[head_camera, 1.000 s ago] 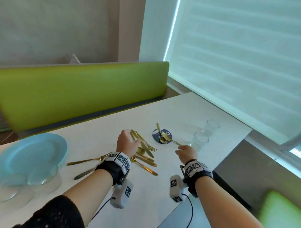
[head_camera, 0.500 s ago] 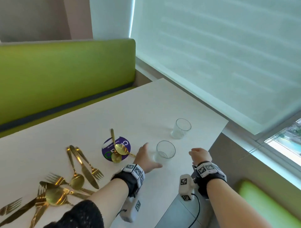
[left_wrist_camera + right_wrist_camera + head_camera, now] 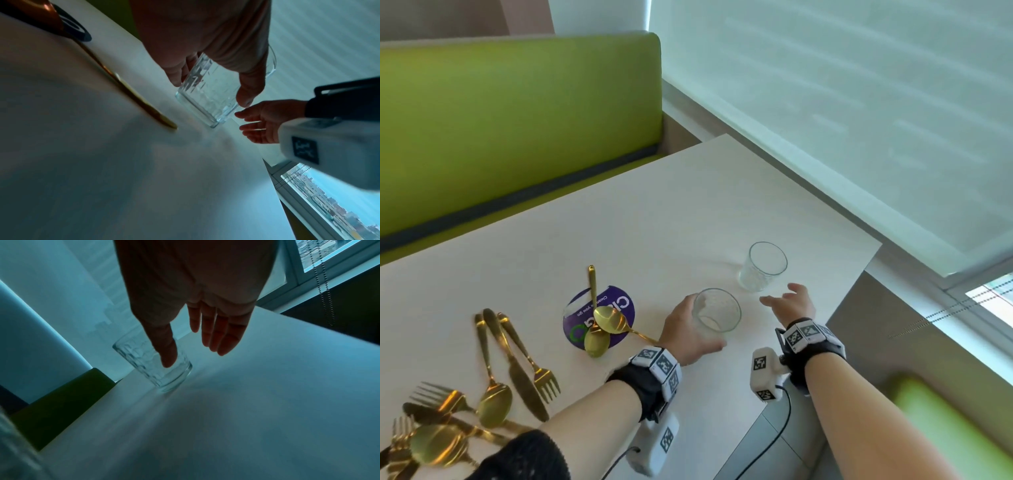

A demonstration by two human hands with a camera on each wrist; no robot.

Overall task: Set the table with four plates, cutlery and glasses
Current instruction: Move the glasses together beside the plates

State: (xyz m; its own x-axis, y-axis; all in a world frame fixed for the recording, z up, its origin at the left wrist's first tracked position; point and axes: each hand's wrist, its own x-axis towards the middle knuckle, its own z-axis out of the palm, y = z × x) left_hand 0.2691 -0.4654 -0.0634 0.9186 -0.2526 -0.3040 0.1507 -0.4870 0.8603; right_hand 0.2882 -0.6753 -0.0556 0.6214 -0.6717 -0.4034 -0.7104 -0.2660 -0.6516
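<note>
Left hand (image 3: 685,330) grip clamped round near glass (image 3: 717,310); right hand (image 3: 791,303) fingers apart; white table (image 3: 619,222), green bench (image 3: 500,120).

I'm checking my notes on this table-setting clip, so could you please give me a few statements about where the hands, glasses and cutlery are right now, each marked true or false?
1. The left hand grips the nearer glass. True.
2. The right hand holds the farther glass. False: its fingers are spread open beside that glass, holding nothing.
3. Two gold spoons lie on the purple round sticker. True.
4. Both glasses lie on their sides. False: the farther one stands upright on the white table, and the nearer one is mouth-up in the left hand.
5. A blue plate sits between the two glasses. False: no plate is in view.
</note>
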